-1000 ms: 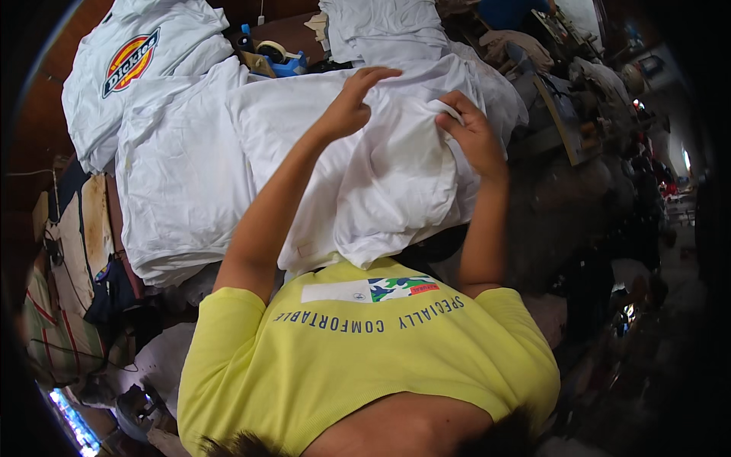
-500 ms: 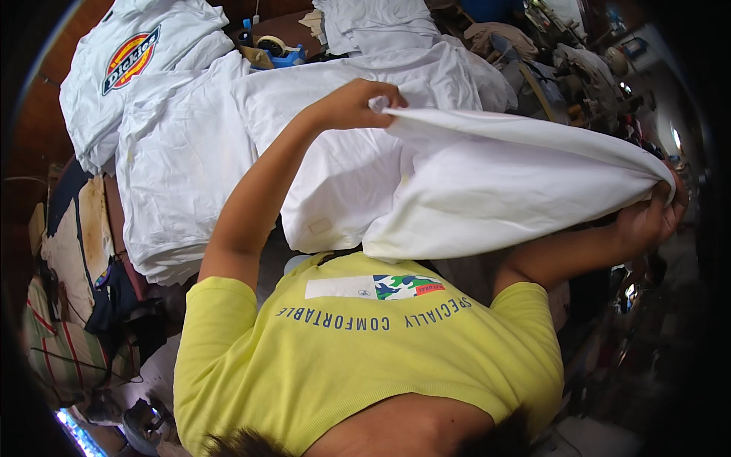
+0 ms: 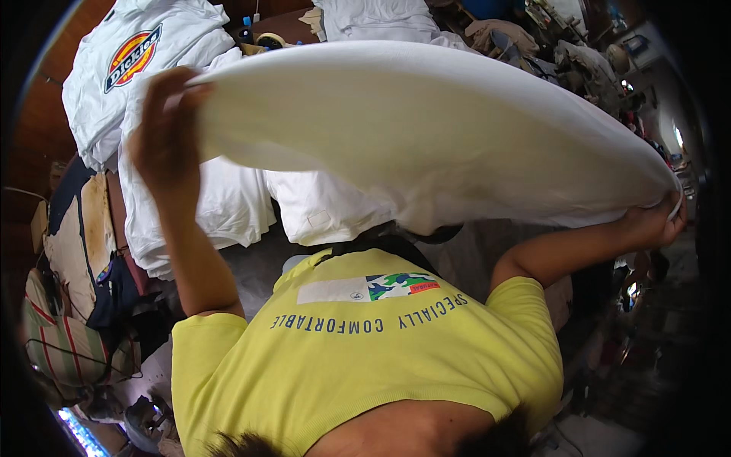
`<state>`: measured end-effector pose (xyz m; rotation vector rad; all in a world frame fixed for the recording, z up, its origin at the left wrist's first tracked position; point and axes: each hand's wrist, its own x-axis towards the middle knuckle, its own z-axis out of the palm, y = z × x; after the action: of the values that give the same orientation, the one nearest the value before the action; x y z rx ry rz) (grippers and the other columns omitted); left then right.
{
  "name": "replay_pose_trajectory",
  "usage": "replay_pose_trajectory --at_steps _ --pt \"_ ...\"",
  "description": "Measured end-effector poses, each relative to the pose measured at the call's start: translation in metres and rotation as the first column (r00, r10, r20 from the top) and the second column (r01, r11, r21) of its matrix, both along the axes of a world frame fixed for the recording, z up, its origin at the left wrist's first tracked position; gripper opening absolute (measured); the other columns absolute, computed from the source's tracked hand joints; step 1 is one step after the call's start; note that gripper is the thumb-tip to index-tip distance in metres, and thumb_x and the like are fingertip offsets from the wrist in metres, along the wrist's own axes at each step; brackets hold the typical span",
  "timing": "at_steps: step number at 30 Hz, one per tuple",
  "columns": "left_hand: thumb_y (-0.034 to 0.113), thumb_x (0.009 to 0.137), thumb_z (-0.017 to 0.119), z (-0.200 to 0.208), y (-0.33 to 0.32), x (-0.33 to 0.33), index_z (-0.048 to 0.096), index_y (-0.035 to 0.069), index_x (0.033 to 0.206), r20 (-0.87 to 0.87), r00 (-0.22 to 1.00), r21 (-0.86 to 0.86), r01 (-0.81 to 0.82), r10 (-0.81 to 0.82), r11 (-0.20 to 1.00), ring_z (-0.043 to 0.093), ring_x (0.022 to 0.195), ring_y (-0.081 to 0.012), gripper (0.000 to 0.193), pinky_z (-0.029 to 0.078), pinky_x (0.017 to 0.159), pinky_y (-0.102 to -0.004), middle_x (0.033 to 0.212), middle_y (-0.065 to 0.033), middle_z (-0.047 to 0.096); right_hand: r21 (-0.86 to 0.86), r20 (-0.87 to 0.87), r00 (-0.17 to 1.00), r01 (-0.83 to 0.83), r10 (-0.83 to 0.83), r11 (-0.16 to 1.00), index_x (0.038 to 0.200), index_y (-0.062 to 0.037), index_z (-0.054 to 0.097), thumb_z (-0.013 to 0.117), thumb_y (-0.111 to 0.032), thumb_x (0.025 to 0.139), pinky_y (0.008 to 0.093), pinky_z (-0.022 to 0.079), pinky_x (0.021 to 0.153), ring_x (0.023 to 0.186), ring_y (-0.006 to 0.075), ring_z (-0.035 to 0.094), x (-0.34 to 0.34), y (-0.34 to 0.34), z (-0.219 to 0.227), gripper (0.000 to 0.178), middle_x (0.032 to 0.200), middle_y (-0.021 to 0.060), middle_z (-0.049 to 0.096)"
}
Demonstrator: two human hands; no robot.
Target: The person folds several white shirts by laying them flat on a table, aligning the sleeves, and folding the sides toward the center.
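A large white cloth (image 3: 426,129) is stretched wide in the air in front of my chest, its top edge bowed upward and its lower edge sagging. My left hand (image 3: 169,133), smeared by motion, is raised at the left and closed on one corner. At the far right my right hand (image 3: 661,219) pinches the opposite end, with the fabric wrapped over its fingers. Beneath the cloth, a stack of white fabric pieces (image 3: 228,202) lies on the table, partly hidden. Beside it rests another white piece (image 3: 324,212) with a faint small rectangle on it.
White T-shirts (image 3: 179,57), the top one bearing a colourful emblem, lie heaped at the far left. Behind the raised cloth are a tape roll (image 3: 270,39) and more white fabric (image 3: 373,19). Clutter (image 3: 579,68) crowds the far right; a striped bag (image 3: 65,343) sits at the left.
My left hand has swung left and a little downward, pulling the cloth wide open and upward across the table. The right hand stays at the far right, slightly lower, still gripping its end.
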<state>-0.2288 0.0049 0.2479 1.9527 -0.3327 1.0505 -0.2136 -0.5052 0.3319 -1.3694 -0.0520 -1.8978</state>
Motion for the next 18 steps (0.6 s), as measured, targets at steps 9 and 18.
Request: replay_pose_trajectory --at_steps 9,18 --pt "0.018 0.081 0.061 0.088 0.046 0.008 0.065 0.008 0.089 -0.056 0.995 0.223 -0.066 0.081 0.972 0.051 0.063 -0.0051 0.014 0.041 0.055 -0.0195 0.074 -0.0005 0.058 -0.39 -0.341 0.934 -0.034 -0.11 0.92 0.094 -0.003 0.063 0.062 -0.03 0.08 0.0302 0.049 0.07 0.074 0.0196 0.061 0.137 -0.003 0.013 0.03 0.084 0.012 0.064" --pt "0.042 0.077 0.062 -0.204 0.089 0.151 0.055 0.009 0.097 -0.698 0.652 0.217 -0.203 0.297 0.955 0.055 0.053 -0.024 0.039 0.041 0.052 -0.0332 0.061 -0.013 0.058 -0.325 -0.923 0.337 -0.429 -0.184 0.843 0.101 -0.0119 0.056 0.057 -0.037 0.081 0.0411 0.043 0.079 0.096 0.0334 0.053 0.358 0.113 -0.276 0.032 0.102 0.0142 0.055"
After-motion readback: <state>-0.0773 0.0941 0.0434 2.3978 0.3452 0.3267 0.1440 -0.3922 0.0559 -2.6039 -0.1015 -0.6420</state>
